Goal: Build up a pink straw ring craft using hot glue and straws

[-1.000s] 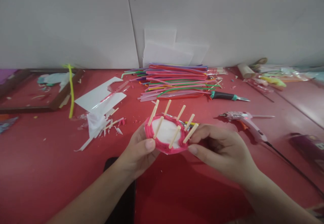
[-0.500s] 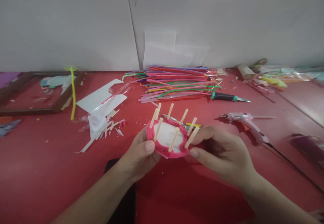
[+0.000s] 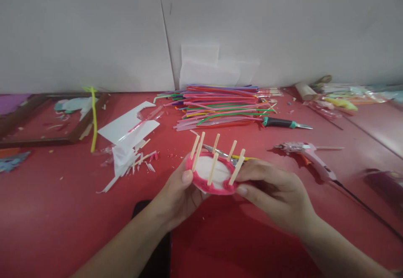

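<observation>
Both of my hands hold a small round base [image 3: 204,167] above the table. It has a white disc in the middle and a fuzzy pink rim, with several short wooden sticks standing up around the edge. My left hand [image 3: 176,188] grips the left side, its thumb on the pink rim and its fingers underneath. On the opposite side my right hand [image 3: 278,190] pinches the rim between thumb and fingers, close to a stick. A metal tool with a yellow handle [image 3: 233,159] lies just behind the base, partly hidden by it.
Bundled coloured pipe cleaners [image 3: 220,106] lie at the back, beside a dark-handled knife [image 3: 280,122]. A pink glue gun [image 3: 310,154] with its cord is on the right. Paper scraps [image 3: 124,158], a brown frame [image 3: 63,139] and a yellow strip [image 3: 94,123] lie left. A dark flat object [image 3: 157,257] is below my left forearm.
The base has turned and tilted a little in my hands, so its disc looks flatter and the sticks line up differently. Both hands keep their hold. The view has shifted slightly.
</observation>
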The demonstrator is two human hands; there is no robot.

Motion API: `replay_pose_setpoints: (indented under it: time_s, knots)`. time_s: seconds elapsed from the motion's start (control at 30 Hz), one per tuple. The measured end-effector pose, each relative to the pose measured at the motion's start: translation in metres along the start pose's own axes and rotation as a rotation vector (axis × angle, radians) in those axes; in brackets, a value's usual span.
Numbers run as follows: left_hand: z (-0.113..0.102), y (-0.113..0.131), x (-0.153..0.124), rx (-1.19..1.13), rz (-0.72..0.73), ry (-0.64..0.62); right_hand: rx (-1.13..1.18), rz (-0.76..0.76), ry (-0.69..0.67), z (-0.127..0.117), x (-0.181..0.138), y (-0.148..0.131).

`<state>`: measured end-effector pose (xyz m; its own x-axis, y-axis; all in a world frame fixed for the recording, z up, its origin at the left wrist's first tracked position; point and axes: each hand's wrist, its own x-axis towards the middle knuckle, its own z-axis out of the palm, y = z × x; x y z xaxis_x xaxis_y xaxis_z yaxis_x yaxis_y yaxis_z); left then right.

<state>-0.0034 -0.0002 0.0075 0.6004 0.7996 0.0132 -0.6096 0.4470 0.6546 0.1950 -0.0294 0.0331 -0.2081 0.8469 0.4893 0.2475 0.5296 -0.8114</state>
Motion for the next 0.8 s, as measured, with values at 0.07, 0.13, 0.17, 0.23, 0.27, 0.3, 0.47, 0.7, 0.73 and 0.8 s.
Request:
replay_pose_setpoints:
  time_s: [0.07, 0.13, 0.17, 0.23, 0.27, 0.3, 0.47, 0.7, 0.73, 0.8]
  knots:
    - [-0.001, 0.0, -0.001, -0.022, -0.013, 0.015, -0.023, 0.009, 0.013, 0.0, 0.001, -0.001]
    - [-0.002, -0.001, -0.002, -0.03, -0.033, 0.033, -0.03, 0.014, 0.038, 0.0, 0.001, 0.0]
    - [-0.002, -0.001, -0.003, -0.031, -0.045, 0.048, -0.03, 0.016, 0.054, 0.0, 0.001, 0.001]
    - [-0.002, -0.002, -0.004, -0.032, -0.064, 0.1, -0.03, 0.025, 0.083, 0.0, 0.002, 0.003]
    - [-0.002, -0.002, -0.004, -0.032, -0.071, 0.132, -0.031, 0.03, 0.095, 0.0, 0.002, 0.004]
    - [-0.001, -0.003, -0.004, -0.03, -0.075, 0.165, -0.033, 0.034, 0.103, 0.001, 0.002, 0.005]
    - [0.0, -0.003, -0.002, -0.011, -0.114, 0.257, -0.06, 0.015, 0.1, 0.003, 0.003, 0.006]
    - [-0.001, -0.006, -0.004, 0.043, -0.026, 0.164, -0.144, -0.091, 0.109, 0.006, 0.001, 0.008]
    - [-0.001, -0.007, -0.004, 0.058, -0.006, 0.135, -0.147, -0.105, 0.104, 0.007, 0.001, 0.008]
    - [-0.001, -0.009, -0.005, 0.094, 0.027, 0.086, -0.144, -0.127, 0.086, 0.008, -0.001, 0.01]
